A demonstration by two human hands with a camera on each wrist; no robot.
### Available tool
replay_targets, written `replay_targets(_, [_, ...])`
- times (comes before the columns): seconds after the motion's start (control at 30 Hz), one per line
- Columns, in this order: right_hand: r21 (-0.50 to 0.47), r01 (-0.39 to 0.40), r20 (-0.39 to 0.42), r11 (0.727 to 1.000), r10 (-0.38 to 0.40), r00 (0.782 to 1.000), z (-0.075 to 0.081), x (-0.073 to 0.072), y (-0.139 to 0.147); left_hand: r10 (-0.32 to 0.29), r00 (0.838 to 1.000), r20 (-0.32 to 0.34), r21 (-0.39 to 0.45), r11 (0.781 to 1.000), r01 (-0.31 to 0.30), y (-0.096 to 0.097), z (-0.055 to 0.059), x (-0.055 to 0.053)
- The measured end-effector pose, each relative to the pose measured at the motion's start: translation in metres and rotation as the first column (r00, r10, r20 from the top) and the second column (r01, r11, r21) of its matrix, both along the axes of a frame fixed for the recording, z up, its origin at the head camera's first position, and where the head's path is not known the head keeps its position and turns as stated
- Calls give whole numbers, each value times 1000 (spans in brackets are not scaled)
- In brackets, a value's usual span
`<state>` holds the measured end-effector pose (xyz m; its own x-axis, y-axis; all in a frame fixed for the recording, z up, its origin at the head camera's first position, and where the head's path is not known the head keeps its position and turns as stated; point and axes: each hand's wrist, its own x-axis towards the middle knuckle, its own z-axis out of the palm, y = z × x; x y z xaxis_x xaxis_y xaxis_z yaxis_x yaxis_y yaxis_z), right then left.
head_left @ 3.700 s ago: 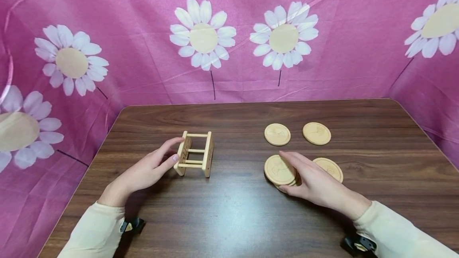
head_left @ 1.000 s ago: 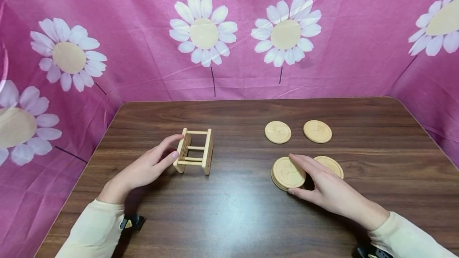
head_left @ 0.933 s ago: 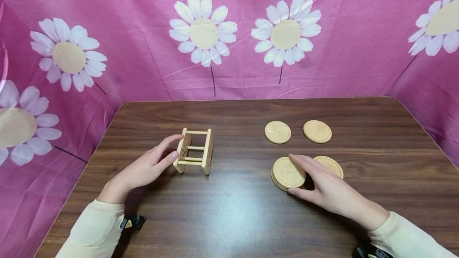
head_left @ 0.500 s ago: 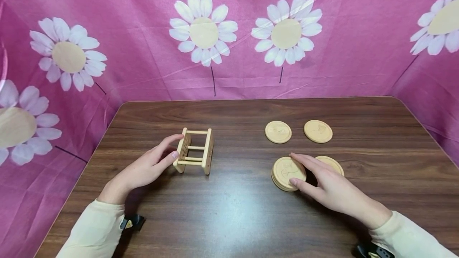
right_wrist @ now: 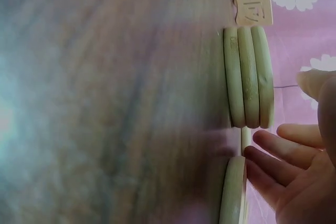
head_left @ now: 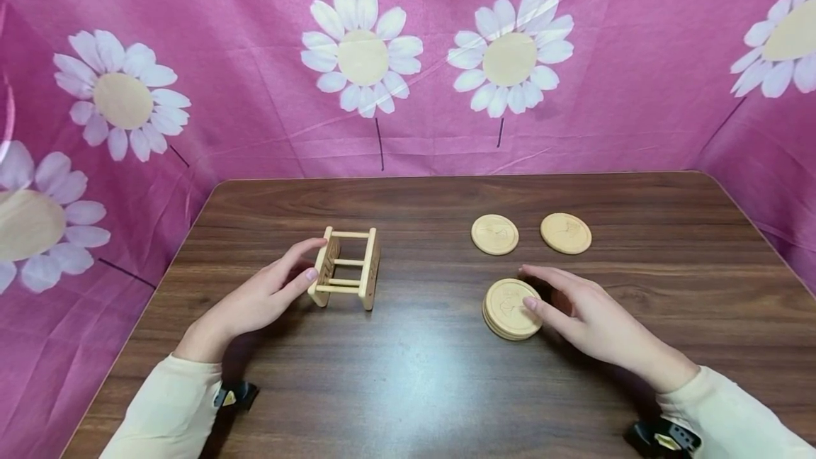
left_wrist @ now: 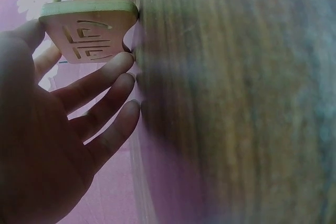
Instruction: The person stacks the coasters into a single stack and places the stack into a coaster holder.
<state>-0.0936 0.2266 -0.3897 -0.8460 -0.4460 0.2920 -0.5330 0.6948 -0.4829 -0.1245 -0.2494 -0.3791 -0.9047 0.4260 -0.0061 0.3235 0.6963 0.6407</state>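
Note:
My left hand [head_left: 258,299] is beside the small wooden coaster rack [head_left: 345,289], its thumb and index finger resting on the rack's near side panel. In the left wrist view the other fingers stretch out loosely under the cut-out panel [left_wrist: 86,35]. My right hand [head_left: 593,317] is just right of a stack of three round wooden coasters [head_left: 512,309]. Its thumb overlaps the top coaster in the head view, but stands apart from the stack in the right wrist view. There its fingertips reach a single coaster [right_wrist: 232,190], which the hand hides in the head view.
Two engraved coasters [head_left: 494,234] lie flat farther back, the other coaster [head_left: 566,233] to the right. Everything stands on a brown wood-grain table [head_left: 408,402]. Pink cloth [head_left: 433,144] with daisies hangs behind and along both sides. Each wrist wears a black camera [head_left: 236,397].
Earlier, my right hand held the stack's edges; the stack shifted slightly right and became neater. The hand has since let go and moved right and back, covering the single coaster. My left hand stayed put.

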Motion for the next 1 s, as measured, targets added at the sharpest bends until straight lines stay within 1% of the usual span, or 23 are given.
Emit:
replay_targets(0.33, [-10, 18, 12, 1000, -18, 1000, 5, -13, 4, -3, 1000, -3, -6, 1000, 3, -1, -1, 0])
replay_targets(0.57, [-84, -5, 106, 996, 14, 994, 9, -26, 6, -5, 1000, -2, -5, 1000, 5, 0, -1, -1])
replay_targets(0.67, [-91, 5, 130, 996, 7, 991, 12, -32, 5, -7, 1000, -1, -2, 1000, 7, -1, -2, -1])
replay_targets(0.83, [-84, 23, 124, 996, -12, 992, 16, -39, 3, -9, 1000, -4, -3, 1000, 9, -1, -1, -1])
replay_targets(1.0, [-38, 33, 98, 999, -29, 995, 20, -46, 1, -9, 1000, -4, -6, 1000, 9, -1, -1, -1])
